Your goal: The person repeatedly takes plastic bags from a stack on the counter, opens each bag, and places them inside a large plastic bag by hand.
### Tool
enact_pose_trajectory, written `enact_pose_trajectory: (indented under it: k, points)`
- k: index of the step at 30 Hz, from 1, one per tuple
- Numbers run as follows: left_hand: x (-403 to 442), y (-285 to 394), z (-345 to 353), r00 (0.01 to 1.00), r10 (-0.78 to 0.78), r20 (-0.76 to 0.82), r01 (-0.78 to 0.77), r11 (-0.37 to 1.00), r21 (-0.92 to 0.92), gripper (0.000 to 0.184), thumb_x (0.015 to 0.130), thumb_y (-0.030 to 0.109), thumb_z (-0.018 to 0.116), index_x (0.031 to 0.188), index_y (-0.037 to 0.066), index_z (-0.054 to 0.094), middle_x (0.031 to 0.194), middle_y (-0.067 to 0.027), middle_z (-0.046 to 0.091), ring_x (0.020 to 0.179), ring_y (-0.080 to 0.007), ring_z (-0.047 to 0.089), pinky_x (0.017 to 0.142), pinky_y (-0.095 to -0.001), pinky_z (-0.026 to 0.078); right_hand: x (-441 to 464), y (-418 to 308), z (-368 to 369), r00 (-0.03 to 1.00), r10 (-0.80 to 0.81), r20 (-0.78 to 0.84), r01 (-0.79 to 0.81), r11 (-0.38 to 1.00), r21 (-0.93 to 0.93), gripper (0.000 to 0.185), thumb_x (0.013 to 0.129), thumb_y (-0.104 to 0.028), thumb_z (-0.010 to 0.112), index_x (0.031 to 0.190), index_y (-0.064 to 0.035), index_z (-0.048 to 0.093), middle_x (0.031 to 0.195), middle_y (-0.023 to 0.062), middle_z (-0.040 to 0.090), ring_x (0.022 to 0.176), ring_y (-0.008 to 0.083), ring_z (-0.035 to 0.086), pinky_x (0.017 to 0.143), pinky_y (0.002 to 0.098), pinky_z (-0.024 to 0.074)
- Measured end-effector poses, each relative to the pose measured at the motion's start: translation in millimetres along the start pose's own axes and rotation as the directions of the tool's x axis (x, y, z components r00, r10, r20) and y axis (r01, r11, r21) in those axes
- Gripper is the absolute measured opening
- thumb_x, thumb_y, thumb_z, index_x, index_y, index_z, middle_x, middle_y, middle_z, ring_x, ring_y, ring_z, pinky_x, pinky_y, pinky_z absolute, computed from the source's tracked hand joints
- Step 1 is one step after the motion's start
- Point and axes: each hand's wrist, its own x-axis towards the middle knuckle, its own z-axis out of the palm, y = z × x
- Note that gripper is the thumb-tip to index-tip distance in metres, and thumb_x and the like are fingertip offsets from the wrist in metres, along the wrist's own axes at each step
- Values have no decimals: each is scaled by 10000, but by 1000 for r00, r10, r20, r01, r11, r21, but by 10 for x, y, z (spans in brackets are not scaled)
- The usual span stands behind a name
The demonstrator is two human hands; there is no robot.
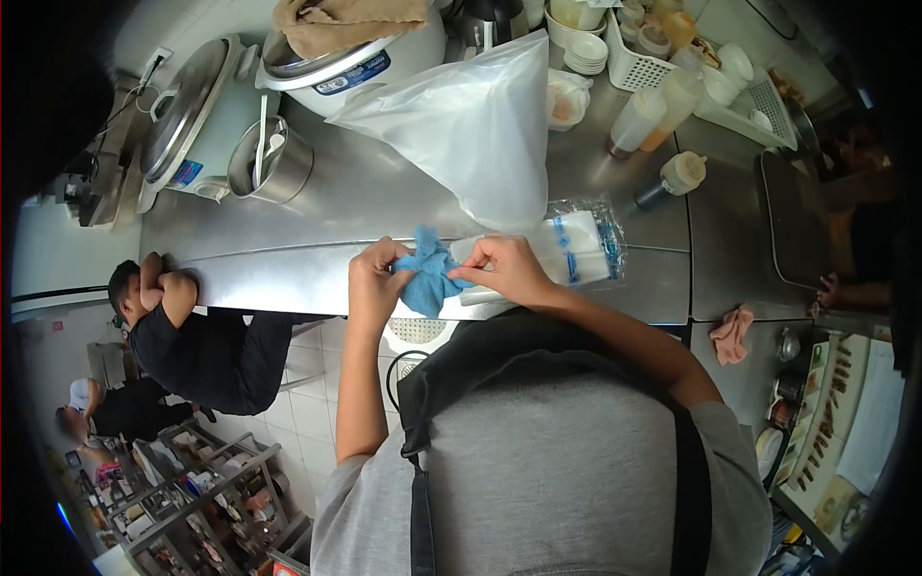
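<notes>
A crumpled blue cloth (427,276) is held between both my hands, just over the front edge of the steel counter (279,278). My left hand (376,276) pinches its left side. The fingers of my right hand (502,269) are closed on its right side. Just beyond my right hand lies a clear plastic packet (586,250) with blue print, holding white sheets or bags. A large translucent plastic bag (471,125) stands on the counter behind the cloth.
Two rice cookers (360,82) (187,120) and a metal pot (274,158) with utensils stand at the back left. Squeeze bottles (684,173) and a white basket (639,67) are at the right. A seated person (206,336) is at the left; a hand (828,291) shows far right.
</notes>
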Motion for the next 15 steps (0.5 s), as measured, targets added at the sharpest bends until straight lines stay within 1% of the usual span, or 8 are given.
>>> enact_pose_trajectory:
  k: [2,3,5,6,9,11,13,15]
  points:
    - [39,-61,28,999,49,-15,-47,991,121,135,658,-68,630,779,-9,637,660,-51,556,594,-128,523,565,-243,412,9,35,-174,971,-238,32,238,941,-239,232,738,-232,757,717,-29,645,645,52,607,624,185,546,635,307,430]
    - [57,-138,26,1000,-21,-12,23,978,207,158,660,-32,651,807,25,661,704,-54,569,627,-169,541,588,-269,429,-11,53,-269,934,-350,69,351,869,-348,237,736,-243,755,710,-35,643,641,49,601,646,201,547,672,315,435]
    - [74,-400,5,988,-156,-22,153,918,367,206,663,40,692,862,93,707,791,-60,594,694,-253,577,633,-322,463,-151,135,-492,974,-228,-3,202,867,-454,198,762,-246,719,803,-60,666,717,56,598,787,243,539,774,338,426]
    - [32,-599,13,993,-120,5,103,871,481,236,670,101,723,906,100,712,903,-86,598,799,-263,587,670,-359,473,-228,269,-612,970,-232,-74,162,841,-516,189,770,-234,706,847,-64,674,767,61,605,829,242,537,781,339,428]
    - [19,-540,207,977,158,-146,-50,828,559,316,661,113,746,974,104,705,964,-99,588,881,-268,567,760,-367,474,-524,715,-989,953,-224,-204,22,722,-691,209,741,-187,703,925,-90,687,916,61,596,914,256,512,815,359,426]
    - [-13,-444,518,967,241,-87,-185,891,415,336,682,156,756,1012,120,700,993,-104,577,909,-288,547,782,-382,456,-720,860,-1073,945,-197,-260,-59,681,-730,205,720,-161,705,916,-100,698,966,58,586,932,263,506,823,367,426]
    - [-36,-259,830,936,349,49,-336,842,423,317,694,172,751,1006,137,706,924,-89,552,891,-266,526,770,-357,443,-780,886,-1074,951,-190,-245,-46,694,-719,140,707,-131,707,841,-93,691,980,55,580,935,265,505,826,367,428]
    - [-47,-289,1055,935,349,69,-348,857,380,203,699,178,730,897,131,722,907,-74,534,859,-259,508,735,-361,422,-771,858,-1060,951,-190,-245,-39,713,-700,85,691,-106,712,761,-81,671,978,54,577,938,268,503,830,369,428]
